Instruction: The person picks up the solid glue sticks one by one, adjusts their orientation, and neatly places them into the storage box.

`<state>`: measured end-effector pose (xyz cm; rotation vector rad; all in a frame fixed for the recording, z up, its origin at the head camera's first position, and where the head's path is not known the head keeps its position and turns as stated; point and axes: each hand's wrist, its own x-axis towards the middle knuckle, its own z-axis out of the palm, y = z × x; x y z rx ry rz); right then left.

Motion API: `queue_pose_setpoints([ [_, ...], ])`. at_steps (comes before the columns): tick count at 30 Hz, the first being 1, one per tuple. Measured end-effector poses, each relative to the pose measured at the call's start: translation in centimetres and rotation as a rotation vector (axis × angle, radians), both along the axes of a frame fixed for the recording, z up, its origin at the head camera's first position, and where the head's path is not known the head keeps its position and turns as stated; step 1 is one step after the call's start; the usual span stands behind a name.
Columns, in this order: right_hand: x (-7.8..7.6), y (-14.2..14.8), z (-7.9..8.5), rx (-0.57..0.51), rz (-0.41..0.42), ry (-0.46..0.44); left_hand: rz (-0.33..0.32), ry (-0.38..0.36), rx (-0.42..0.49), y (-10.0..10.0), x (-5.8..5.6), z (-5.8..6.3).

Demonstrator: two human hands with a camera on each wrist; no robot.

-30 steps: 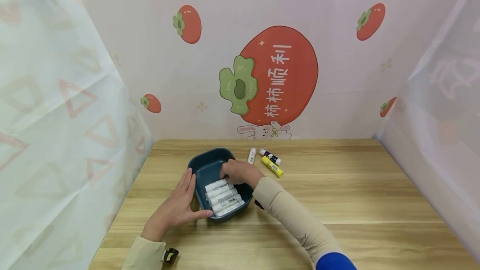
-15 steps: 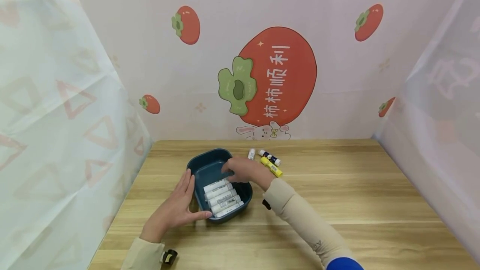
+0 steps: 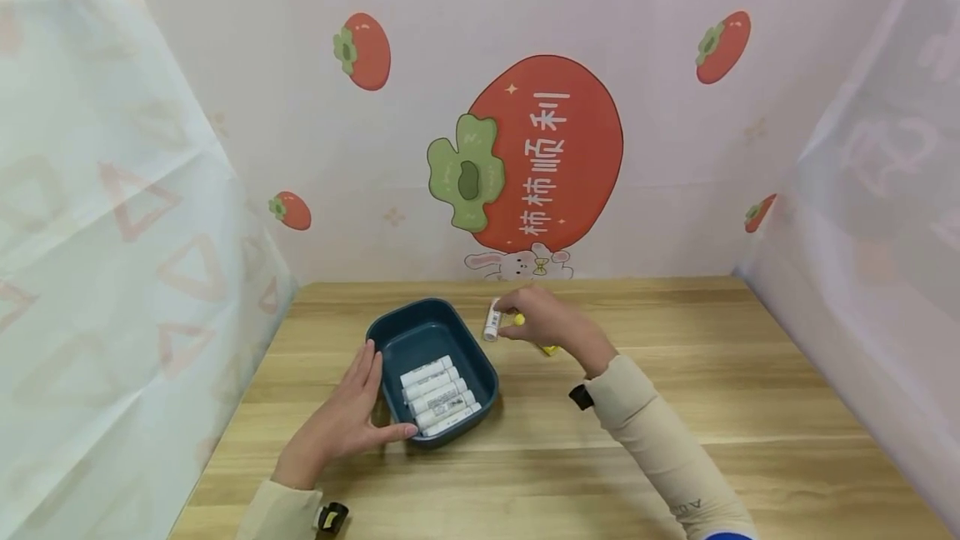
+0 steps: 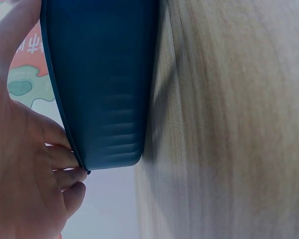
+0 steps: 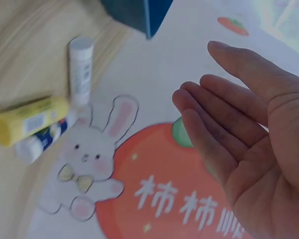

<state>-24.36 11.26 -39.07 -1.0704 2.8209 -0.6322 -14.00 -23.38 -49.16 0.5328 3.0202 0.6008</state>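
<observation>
My left hand (image 3: 345,415) rests against a dark blue plastic box (image 3: 423,340), fingers straight along its left rim and thumb on the near rim. Several white glue sticks (image 3: 438,398) lie side by side inside the box. Beyond its far right side, my right hand (image 3: 547,319) reaches over a loose white glue stick (image 3: 492,322), thumb and fingers apart. The right wrist view shows nothing in that hand. A yellow glue stick (image 5: 32,119) lies against a dark blue one with white ends (image 5: 47,138); in the head view my right hand largely covers both.
Everything stands on a wood-grain table (image 3: 637,440). A pale backdrop (image 3: 637,232) with printed persimmons rises at its back edge, and pale sheets (image 3: 112,273) hang along both sides.
My right hand has come out of the box, moving right and away from me to the loose glue sticks. The left hand keeps its place on the box.
</observation>
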Motion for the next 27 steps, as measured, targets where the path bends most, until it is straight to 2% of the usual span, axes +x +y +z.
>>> queue_pose_setpoints([
  [5, 0.1, 2.3, -0.9, -0.022, -0.097, -0.002, 0.000, 0.006, 0.001, 0.0, 0.0, -0.1],
  [13, -0.4, 5.3, -4.5, -0.015, -0.261, -0.032, -0.004, 0.005, 0.008, 0.0, 0.0, 0.1],
  [18, -0.8, 6.2, -6.6, -0.034, -0.294, -0.009, 0.001, 0.005, 0.014, -0.1, 0.0, 0.3],
  [23, -1.0, 6.4, -8.5, -0.030, -0.350, -0.049, -0.001, -0.006, 0.007, -0.2, 0.1, 0.1],
  [27, -1.1, 6.3, -9.4, -0.016, -0.388, -0.063, -0.004, 0.001, 0.014, -0.1, 0.2, 0.0],
])
